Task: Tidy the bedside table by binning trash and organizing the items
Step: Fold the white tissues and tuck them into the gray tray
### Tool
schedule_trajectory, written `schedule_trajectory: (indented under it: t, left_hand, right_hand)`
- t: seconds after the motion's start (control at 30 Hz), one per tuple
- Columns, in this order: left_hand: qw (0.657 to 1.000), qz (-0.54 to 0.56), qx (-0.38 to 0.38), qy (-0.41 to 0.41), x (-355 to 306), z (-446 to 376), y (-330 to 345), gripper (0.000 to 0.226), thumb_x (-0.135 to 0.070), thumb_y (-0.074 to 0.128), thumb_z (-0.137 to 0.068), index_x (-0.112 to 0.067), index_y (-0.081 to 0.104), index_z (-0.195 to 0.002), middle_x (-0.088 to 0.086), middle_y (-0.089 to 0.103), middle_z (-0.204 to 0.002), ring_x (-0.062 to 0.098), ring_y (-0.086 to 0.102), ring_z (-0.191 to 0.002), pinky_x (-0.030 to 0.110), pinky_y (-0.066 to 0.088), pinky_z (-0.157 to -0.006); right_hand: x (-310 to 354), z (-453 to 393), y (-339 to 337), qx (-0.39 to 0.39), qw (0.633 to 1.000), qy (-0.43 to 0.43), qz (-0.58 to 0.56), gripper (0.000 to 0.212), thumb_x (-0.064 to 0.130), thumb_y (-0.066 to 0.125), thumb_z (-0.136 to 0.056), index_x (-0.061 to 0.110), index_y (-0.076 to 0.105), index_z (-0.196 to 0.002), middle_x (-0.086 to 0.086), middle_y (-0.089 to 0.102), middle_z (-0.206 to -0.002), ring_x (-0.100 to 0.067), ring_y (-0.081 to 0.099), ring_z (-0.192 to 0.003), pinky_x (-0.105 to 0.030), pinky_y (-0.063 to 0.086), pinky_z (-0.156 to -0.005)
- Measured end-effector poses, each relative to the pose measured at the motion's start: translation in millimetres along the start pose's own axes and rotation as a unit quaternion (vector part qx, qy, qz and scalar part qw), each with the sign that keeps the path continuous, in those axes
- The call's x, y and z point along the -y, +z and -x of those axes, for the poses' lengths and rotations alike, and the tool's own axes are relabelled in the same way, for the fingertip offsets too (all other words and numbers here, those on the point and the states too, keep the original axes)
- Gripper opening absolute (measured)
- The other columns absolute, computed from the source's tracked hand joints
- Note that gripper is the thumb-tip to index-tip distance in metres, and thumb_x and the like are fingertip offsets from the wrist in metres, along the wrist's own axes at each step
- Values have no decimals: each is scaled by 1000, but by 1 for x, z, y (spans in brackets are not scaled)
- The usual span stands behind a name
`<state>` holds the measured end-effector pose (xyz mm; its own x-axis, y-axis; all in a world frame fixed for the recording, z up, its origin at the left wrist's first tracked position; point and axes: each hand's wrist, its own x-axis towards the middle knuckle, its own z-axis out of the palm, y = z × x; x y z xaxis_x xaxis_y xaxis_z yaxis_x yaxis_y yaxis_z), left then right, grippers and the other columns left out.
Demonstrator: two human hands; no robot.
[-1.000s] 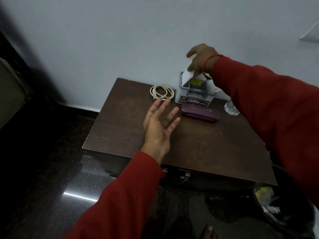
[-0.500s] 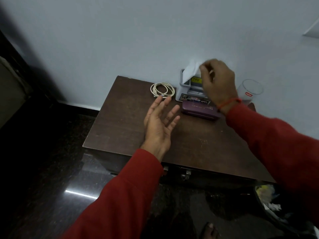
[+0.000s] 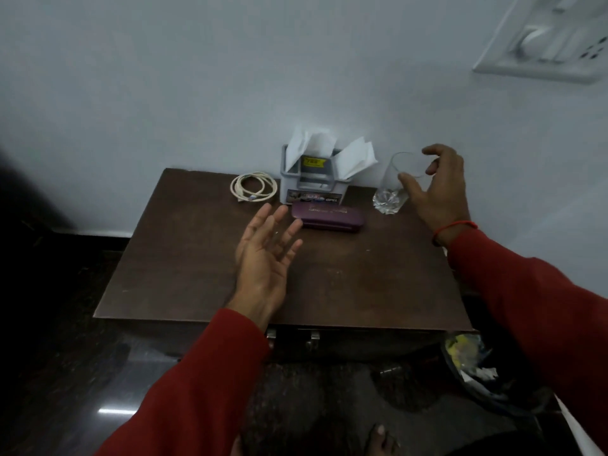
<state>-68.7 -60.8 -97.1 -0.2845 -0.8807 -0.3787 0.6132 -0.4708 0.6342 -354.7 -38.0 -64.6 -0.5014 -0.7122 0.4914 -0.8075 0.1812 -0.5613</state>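
Observation:
On the brown bedside table (image 3: 197,268) a grey holder (image 3: 311,187) with white tissues (image 3: 357,158) sticking out stands against the wall. A purple case (image 3: 330,217) lies in front of it, a coiled white cable (image 3: 253,189) to its left. A clear glass (image 3: 393,184) stands upright to the holder's right. My right hand (image 3: 439,189) is open with its fingers curved around the glass, thumb in front; contact is unclear. My left hand (image 3: 266,255) hovers open, palm up, just left of the purple case.
A dark bin (image 3: 483,376) with crumpled trash sits on the floor at the table's front right corner. The wall runs directly behind the table, with a switch plate (image 3: 552,37) at the upper right. A bare toe (image 3: 380,437) shows on the dark polished floor.
My right hand has left the tissues in the grey holder and moved right to the glass. The left hand has stayed about where it was.

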Motion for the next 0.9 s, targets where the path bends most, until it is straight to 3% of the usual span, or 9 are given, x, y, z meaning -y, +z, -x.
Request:
schedule_trajectory:
  t: [0.1, 0.17, 0.27, 0.43, 0.9]
  left_hand:
    - [1000, -10, -2, 0, 8, 0, 4, 30, -18, 56, -100, -27, 62, -128, -5, 78, -113, 19, 77, -100, 36, 55, -86]
    - [1000, -19, -1, -2, 13, -1, 8, 29, -19, 56, -100, -28, 62, -127, -7, 79, -113, 19, 77, -98, 35, 55, -85]
    - [999, -34, 0, -6, 19, -1, 11, 28, -22, 56, -99, -30, 62, -125, -8, 78, -114, 19, 78, -98, 35, 54, -85]
    - [999, -43, -3, -12, 23, -4, 13, 28, -24, 56, -100, -31, 62, -127, -8, 78, -115, 20, 76, -102, 34, 54, -82]
    - [998, -65, -8, -15, 16, 1, 8, 31, -29, 53, -103, -33, 60, -132, -11, 76, -120, 17, 76, -103, 34, 52, -83]
  right_hand:
    - [-23, -15, 6, 63, 993, 100, 18, 90, 39, 81, -72, 19, 30, -143, -17, 35, -137, -31, 44, -126, -41, 37, -110]
    - [-30, -24, 13, 110, 982, 149, -24, 101, 38, 82, -72, 18, 21, -150, -19, 28, -147, -32, 36, -136, -41, 32, -115]
    - [-33, -35, 26, 143, 976, 156, -52, 93, 34, 80, -75, 15, 28, -150, -17, 40, -145, -28, 45, -133, -34, 36, -112]
    - [-16, -34, 46, 123, 980, 147, -52, 86, 40, 80, -74, 16, 37, -144, -11, 55, -133, -25, 54, -121, -25, 39, -95]
    - [14, -25, 64, 124, 980, 140, -67, 86, 40, 78, -77, 17, 32, -146, -13, 49, -138, -25, 48, -128, -39, 43, -105]
